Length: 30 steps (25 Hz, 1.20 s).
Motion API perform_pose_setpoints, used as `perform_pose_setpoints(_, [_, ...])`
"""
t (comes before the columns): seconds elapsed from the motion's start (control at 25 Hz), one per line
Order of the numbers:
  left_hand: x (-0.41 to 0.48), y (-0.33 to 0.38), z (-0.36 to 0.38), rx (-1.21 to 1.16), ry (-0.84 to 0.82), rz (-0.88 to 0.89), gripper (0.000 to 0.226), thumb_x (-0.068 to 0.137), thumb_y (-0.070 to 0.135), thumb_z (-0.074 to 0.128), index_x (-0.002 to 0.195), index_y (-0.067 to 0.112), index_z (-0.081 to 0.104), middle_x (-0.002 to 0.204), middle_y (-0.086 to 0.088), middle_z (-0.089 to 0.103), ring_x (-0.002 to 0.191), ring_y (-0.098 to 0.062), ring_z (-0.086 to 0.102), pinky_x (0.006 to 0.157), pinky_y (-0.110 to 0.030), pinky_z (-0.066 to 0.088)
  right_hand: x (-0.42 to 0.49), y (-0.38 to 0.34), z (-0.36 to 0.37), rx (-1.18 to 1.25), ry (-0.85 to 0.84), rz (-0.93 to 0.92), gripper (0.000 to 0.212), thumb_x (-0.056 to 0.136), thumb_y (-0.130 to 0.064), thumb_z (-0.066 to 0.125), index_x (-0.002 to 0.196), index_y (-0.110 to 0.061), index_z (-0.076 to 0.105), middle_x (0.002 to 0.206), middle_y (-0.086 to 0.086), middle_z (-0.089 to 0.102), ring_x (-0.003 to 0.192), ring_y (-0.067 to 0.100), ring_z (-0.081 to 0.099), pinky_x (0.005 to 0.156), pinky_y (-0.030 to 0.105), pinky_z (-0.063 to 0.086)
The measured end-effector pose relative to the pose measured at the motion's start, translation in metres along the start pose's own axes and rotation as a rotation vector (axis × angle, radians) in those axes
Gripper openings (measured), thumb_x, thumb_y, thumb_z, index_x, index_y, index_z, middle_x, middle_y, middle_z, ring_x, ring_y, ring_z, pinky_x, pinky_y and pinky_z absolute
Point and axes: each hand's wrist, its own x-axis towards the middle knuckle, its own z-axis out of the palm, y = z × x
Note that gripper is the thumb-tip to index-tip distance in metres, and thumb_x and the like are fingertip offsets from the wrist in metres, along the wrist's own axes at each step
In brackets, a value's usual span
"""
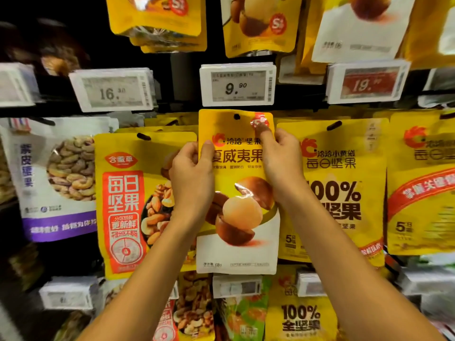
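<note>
The pouch (237, 205) of macadamia nuts is at the rack, held upright and facing out in front of the hanging row, just under the 9.90 price tag (237, 84). It sits between a mixed-nut pouch (133, 205) on the left and a yellow daily-nut pouch (344, 193) on the right, overlapping both. This looks like the hanging step: the hole (236, 116) at its top edge sits free, with no peg visible through it. Whether the pouch is going on or coming off cannot be told. To hang it, the next move calls for lifting the hole level with the peg behind, which is hidden, then pushing straight back. Both forearms rise from below and converge on the pouch. The left hand (192, 173) grips the left edge, thumb (208, 148) on the front and fingers curled behind. The right hand (280, 163) pinches the right edge higher up, thumb (263, 131) pointing up at the red seal.
</note>
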Motion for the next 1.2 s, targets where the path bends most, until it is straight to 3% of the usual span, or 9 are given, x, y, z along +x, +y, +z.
perform_pose_setpoints(0.08, [0.003,-0.002,-0.004,-0.014,0.008,-0.001,0.033,0.094,0.027,0.053,0.072,0.002,0.054,0.073,-0.021,0.056,0.068,-0.022,0.049,0.062,-0.044,0.044,-0.001,-0.002,0.005,-0.026,0.010,-0.021,0.029,0.097,-0.031,0.047,0.079,-0.009,0.053,0.073,0.018,0.054,0.066,0.026,0.051,0.060,0.038,0.038])
perform_pose_setpoints(0.28, [0.003,-0.005,-0.008,-0.050,-0.037,-0.029,0.029,0.094,0.026,0.054,0.071,0.007,0.055,0.072,-0.015,0.052,0.068,-0.022,0.045,0.062,-0.044,0.042,-0.007,-0.004,0.006,-0.048,0.044,-0.063,0.031,0.096,-0.032,0.048,0.071,-0.013,0.050,0.068,0.014,0.053,0.065,0.028,0.052,0.058,0.045,0.042])
perform_pose_setpoints(0.4, [0.004,-0.006,-0.006,-0.019,-0.063,0.009,0.037,0.093,0.025,0.054,0.058,0.017,0.044,0.052,0.011,0.044,0.055,-0.009,0.038,0.055,-0.032,0.032,-0.004,0.000,0.003,-0.031,0.068,-0.009,0.031,0.095,-0.031,0.050,0.078,-0.005,0.053,0.075,0.021,0.052,0.069,0.031,0.052,0.062,0.046,0.043])
perform_pose_setpoints(0.56, [0.010,-0.018,-0.007,-0.074,-0.080,0.001,0.034,0.092,0.024,0.056,0.069,0.001,0.054,0.060,-0.002,0.053,0.059,-0.015,0.047,0.058,-0.030,0.038,0.003,0.005,0.005,-0.094,0.082,0.029,0.041,0.095,-0.034,0.049,0.094,0.006,0.058,0.091,0.034,0.063,0.086,0.048,0.061,0.069,0.052,0.051])
perform_pose_setpoints(0.72, [0.006,-0.035,0.002,0.142,-0.009,0.178,0.029,0.096,0.027,0.050,0.069,0.016,0.051,0.058,0.008,0.053,0.050,0.000,0.047,0.047,-0.019,0.034,-0.001,0.024,0.013,-0.258,0.165,-0.117,0.032,0.096,-0.040,0.044,0.075,-0.016,0.049,0.057,-0.001,0.047,0.047,-0.001,0.047,0.043,0.014,0.034])
perform_pose_setpoints(0.84, [0.004,-0.047,0.010,0.264,0.013,0.255,0.016,0.098,0.022,0.044,0.088,0.011,0.051,0.066,0.003,0.055,0.062,-0.001,0.055,0.051,-0.023,0.032,0.000,0.037,0.020,-0.355,0.247,-0.200,0.026,0.097,-0.035,0.042,0.092,-0.011,0.048,0.059,-0.007,0.042,0.046,0.002,0.042,0.042,0.013,0.031])
perform_pose_setpoints(1.0, [-0.004,-0.055,-0.007,0.391,-0.082,0.253,0.042,0.093,0.012,0.053,0.130,-0.004,0.042,0.122,-0.020,0.051,0.115,-0.027,0.049,0.093,-0.019,0.034,-0.016,0.051,0.015,-0.411,0.201,-0.284,0.043,0.095,-0.014,0.050,0.131,0.005,0.037,0.120,0.016,0.055,0.106,0.019,0.055,0.085,0.021,0.045])
perform_pose_setpoints(1.08, [-0.025,-0.053,-0.037,0.405,-0.003,0.311,0.047,0.089,0.010,0.057,0.131,-0.002,0.042,0.122,-0.018,0.049,0.111,-0.016,0.047,0.091,-0.009,0.032,-0.050,0.063,0.006,-0.491,0.255,-0.399,0.050,0.090,-0.004,0.056,0.133,0.010,0.035,0.133,0.025,0.043,0.125,0.027,0.044,0.101,0.018,0.035])
perform_pose_setpoints(1.2, [-0.084,-0.057,-0.094,0.310,0.033,0.151,0.022,0.089,0.024,0.053,0.111,0.023,0.054,0.098,-0.001,0.059,0.082,-0.002,0.056,0.072,-0.013,0.044,-0.121,0.085,0.000,-0.400,0.244,-0.467,0.031,0.088,0.001,0.054,0.117,0.008,0.050,0.118,0.024,0.048,0.109,0.024,0.051,0.093,0.009,0.038])
